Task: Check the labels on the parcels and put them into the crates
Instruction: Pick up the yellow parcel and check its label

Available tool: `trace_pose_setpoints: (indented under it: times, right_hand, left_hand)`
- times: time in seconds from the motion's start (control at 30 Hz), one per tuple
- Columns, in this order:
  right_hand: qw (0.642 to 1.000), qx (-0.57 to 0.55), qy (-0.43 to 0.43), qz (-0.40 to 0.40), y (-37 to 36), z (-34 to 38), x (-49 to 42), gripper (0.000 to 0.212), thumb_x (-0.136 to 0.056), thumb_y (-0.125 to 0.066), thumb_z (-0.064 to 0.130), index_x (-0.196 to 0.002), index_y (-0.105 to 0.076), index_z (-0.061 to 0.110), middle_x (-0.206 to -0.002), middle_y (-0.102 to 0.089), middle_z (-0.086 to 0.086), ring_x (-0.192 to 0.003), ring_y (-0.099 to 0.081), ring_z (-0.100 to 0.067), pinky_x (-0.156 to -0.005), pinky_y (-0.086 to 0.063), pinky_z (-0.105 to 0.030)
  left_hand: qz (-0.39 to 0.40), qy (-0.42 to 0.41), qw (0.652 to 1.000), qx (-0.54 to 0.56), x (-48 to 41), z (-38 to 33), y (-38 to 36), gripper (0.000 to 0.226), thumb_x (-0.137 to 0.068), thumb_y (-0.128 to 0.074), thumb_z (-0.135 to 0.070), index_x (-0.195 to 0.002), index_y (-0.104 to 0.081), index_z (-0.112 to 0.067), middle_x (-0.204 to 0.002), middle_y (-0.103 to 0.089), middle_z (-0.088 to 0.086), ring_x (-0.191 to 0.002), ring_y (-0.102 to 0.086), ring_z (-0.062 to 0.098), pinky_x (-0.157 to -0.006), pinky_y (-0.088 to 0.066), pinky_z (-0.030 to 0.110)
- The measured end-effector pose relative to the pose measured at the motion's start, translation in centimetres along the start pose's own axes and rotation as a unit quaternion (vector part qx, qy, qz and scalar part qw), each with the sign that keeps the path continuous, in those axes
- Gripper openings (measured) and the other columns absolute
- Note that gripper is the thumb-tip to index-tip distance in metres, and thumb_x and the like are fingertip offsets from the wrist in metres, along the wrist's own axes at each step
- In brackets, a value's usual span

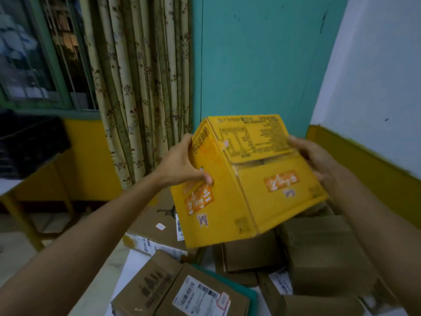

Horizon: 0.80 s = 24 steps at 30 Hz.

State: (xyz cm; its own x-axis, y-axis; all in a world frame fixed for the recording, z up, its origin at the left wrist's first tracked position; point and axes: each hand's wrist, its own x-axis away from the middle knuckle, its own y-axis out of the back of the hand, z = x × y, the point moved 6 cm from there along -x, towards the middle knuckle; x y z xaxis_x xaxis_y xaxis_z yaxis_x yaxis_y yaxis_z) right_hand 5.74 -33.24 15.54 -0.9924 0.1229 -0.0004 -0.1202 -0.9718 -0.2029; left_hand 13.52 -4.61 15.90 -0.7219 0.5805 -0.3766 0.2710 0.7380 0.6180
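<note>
Yellow box getting the label check, held up over the parcel pile

Biggest thing in shot is the yellow box [248, 176], sitting tilted in mid-air over a heap of brown parcels [319, 254], printed table side facing up and orange stickers showing on two faces. The heap is spreading across the near and right part of the scene, and the nearest brown parcel [182, 290] is lying flat with a white shipping label [200, 297] facing up. Far left, a dark crate [32, 142] is resting on a counter [13, 185] by the curtain. The left hand [182, 165] is clamping the box's left face, thumb pressing near the sticker; the right hand [316, 158] is gripping its right edge, fingers wrapped behind.
</note>
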Motion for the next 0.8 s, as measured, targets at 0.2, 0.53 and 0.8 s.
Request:
trace_pose_setpoints:
  times: [0.2,0.53,0.8]
  right_hand:
    - [0.988,-0.119,0.098,0.005,2.3,1.9,1.3,0.089,-0.074,-0.025,0.086,-0.113,-0.072,0.020,-0.121,-0.067,-0.010,-0.113,-0.063,-0.028,-0.082,-0.057,-0.047]
    - [0.991,-0.008,-0.062,-0.120,3.4,-5.7,-0.6,0.059,-0.082,-0.053,0.063,-0.123,-0.062,0.021,-0.124,-0.066,-0.009,-0.113,-0.062,-0.028,-0.098,-0.046,-0.048]
    - [0.976,0.052,-0.117,-0.178,2.0,-6.9,0.3,0.036,-0.101,-0.044,0.033,-0.091,-0.073,0.016,-0.079,-0.070,-0.006,-0.062,-0.069,-0.021,-0.054,-0.053,-0.023]
  left_hand:
    - [-0.054,0.109,0.972,0.199,0.1,1.8,0.2,0.079,-0.055,-0.070,-0.069,-0.117,-0.047,-0.026,-0.110,-0.060,-0.011,-0.102,-0.062,0.012,-0.080,-0.051,0.029]
    - [-0.103,0.237,0.951,0.168,-1.1,3.4,-0.1,0.056,-0.085,-0.065,-0.044,-0.133,-0.045,-0.021,-0.120,-0.053,0.001,-0.099,-0.055,0.016,-0.076,-0.045,0.029]
    - [-0.073,0.098,0.983,-0.140,0.8,2.4,-1.3,0.062,-0.090,-0.021,-0.066,-0.075,-0.063,-0.023,-0.073,-0.060,-0.002,-0.067,-0.057,0.015,-0.054,-0.034,0.021]
